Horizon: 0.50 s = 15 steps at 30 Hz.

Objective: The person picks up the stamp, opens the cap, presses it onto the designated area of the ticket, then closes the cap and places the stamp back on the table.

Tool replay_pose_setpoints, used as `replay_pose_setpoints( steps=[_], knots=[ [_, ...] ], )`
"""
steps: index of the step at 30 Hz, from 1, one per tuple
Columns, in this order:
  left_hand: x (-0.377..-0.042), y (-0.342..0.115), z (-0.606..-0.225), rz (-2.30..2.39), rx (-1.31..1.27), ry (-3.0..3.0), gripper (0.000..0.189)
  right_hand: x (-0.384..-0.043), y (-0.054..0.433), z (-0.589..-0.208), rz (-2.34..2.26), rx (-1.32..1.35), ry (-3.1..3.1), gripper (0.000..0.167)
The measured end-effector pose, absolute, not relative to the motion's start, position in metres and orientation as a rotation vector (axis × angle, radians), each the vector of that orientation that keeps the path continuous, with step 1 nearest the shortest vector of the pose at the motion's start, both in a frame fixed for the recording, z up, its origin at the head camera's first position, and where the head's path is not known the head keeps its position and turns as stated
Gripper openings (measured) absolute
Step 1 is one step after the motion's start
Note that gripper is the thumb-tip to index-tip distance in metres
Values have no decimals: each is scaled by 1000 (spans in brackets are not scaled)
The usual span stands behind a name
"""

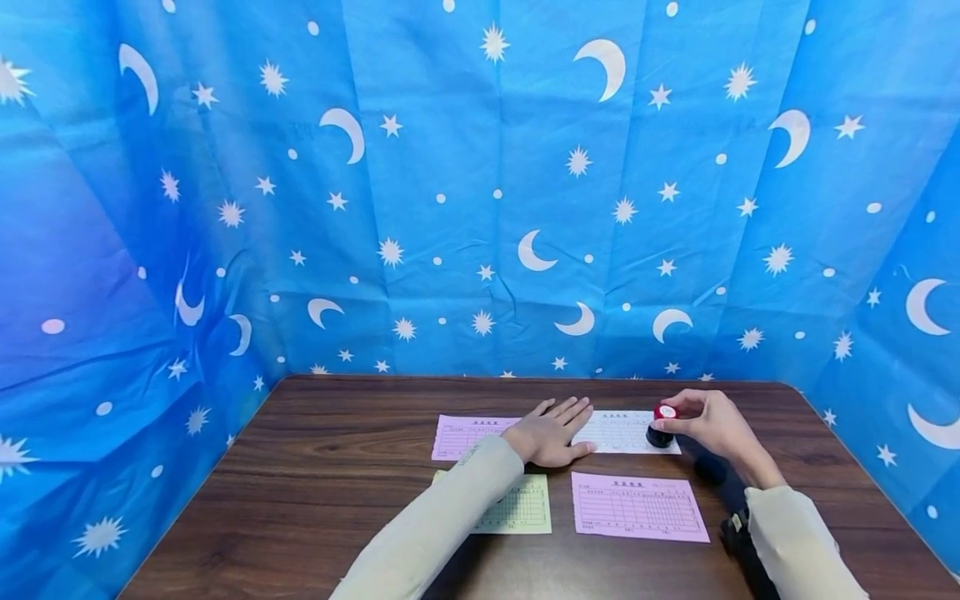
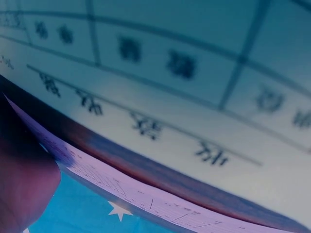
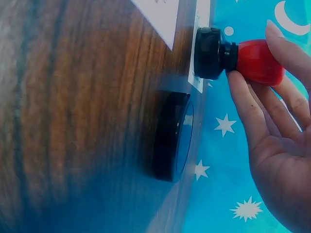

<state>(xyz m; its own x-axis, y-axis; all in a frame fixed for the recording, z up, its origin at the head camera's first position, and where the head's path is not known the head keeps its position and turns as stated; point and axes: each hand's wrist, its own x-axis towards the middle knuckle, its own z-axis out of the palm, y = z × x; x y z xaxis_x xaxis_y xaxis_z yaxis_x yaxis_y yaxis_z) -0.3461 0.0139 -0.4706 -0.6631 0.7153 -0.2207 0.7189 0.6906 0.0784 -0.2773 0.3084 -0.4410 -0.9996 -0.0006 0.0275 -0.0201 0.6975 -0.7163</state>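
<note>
A white printed form [image 1: 615,437] lies near the back of the table. My left hand [image 1: 553,437] lies flat with fingers spread on its left end. In my right hand [image 1: 712,425] is a round stamp [image 1: 661,435] with a red knob and a black base, gripped by the knob between thumb and fingers. Its base stands upright on the form's right part in the head view. From the right wrist view, the red knob [image 3: 257,60] sits within the curled fingers; the stamp's printing face is hidden. A black round cap [image 3: 172,138] rests on the table beside the stamp.
A pink form [image 1: 468,433] lies left of the white one, partly under the left forearm. Nearer are a yellow-green form [image 1: 525,508], partly covered by the sleeve, and another pink form [image 1: 637,508]. Blue curtains [image 1: 465,208] with moons and stars surround the wooden table [image 1: 300,483].
</note>
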Motion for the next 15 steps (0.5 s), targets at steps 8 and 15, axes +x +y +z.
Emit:
replay_pose_setpoints(
  steps=[8, 15],
  knots=[
    [-348, 16, -472, -74, 1151, 2688, 76, -279, 306, -439, 1139, 47, -2902, 40],
    [-347, 17, -472, -68, 1155, 2681, 76, -280, 305, -436, 1075, 77, -2941, 33]
  ],
)
